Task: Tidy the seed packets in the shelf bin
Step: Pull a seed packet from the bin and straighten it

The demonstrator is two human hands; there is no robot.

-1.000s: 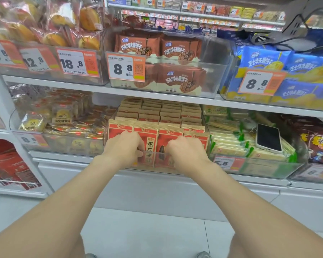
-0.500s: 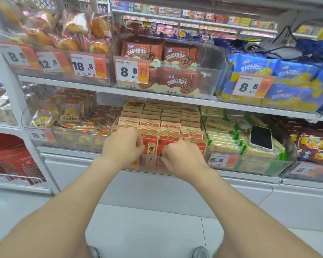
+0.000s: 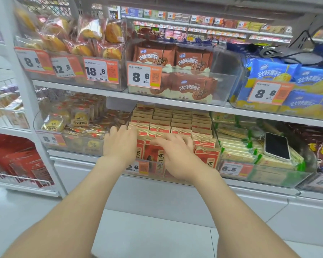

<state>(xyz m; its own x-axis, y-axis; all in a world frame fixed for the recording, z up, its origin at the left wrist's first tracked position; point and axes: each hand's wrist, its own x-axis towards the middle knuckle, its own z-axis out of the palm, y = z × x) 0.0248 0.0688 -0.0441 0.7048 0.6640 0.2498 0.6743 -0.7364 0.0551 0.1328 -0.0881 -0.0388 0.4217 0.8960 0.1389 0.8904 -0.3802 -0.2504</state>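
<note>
Centre frame: right hand [image 3: 175, 153] spread flat on the front seed packets [image 3: 206, 157] in the bin [image 3: 153, 173]; left hand [image 3: 119, 144] beside it, grip hidden.

To the right of the fingers [image 3: 175, 140], apart from them, a white phone [image 3: 277, 146] lies screen-up on cream packs with green edges [image 3: 237, 146], above a 6.5 price tag [image 3: 231, 168]. Left of the fingers, wrapped pastries [image 3: 80, 116] fill a clear bin. Above the fingers, brown wafer bags [image 3: 192, 59] stand behind an 8.8 tag [image 3: 144, 77], with blue bags [image 3: 306, 79] farther right and bagged buns [image 3: 93, 38] farther left
</note>
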